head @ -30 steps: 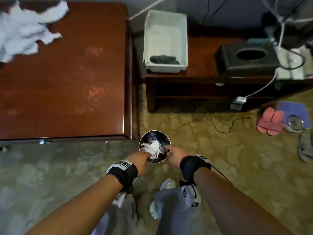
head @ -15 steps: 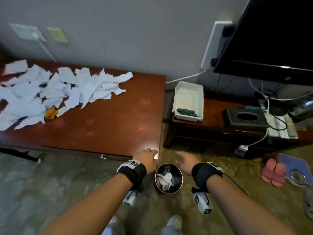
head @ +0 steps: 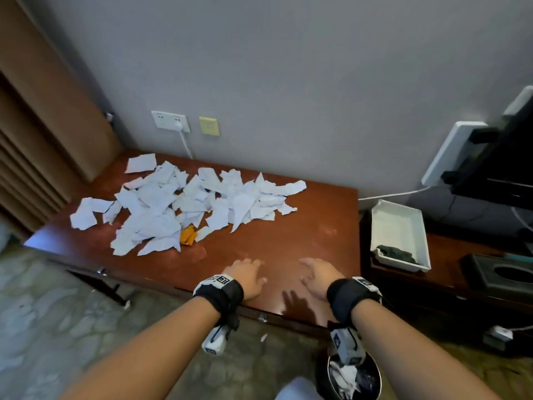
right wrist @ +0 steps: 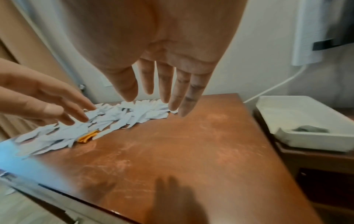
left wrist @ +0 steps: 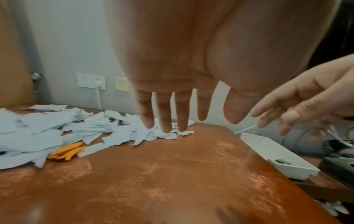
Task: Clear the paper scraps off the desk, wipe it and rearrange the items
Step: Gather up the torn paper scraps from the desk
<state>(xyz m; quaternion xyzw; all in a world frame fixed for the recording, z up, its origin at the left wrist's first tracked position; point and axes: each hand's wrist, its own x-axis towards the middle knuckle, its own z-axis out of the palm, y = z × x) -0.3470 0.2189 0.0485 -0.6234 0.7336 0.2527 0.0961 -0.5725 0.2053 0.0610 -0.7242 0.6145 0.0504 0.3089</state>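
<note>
A heap of torn white paper scraps (head: pixel 184 206) (left wrist: pixel 57 128) (right wrist: pixel 107 121) covers the far left half of the red-brown desk (head: pixel 311 235), with an orange bit (head: pixel 188 234) at its near edge. My left hand (head: pixel 245 277) (left wrist: pixel 172 109) and right hand (head: pixel 315 274) (right wrist: pixel 164 91) hover side by side over the bare near part of the desk, fingers straight and spread, holding nothing. A round metal bin (head: pixel 353 376) with scraps in it stands on the floor under my right wrist.
A white tray (head: pixel 399 235) (right wrist: pixel 306 121) holding a dark cloth (head: pixel 396 253) sits on a lower side table to the right, beside a black tissue box (head: pixel 501 274). A television (head: pixel 501 166) stands at far right. Wall sockets (head: pixel 170 121) and a cable sit behind the desk.
Both hands have come up from the bin on the floor and now hover over the desk's near edge. The view has lifted from the floor toward the desk and wall.
</note>
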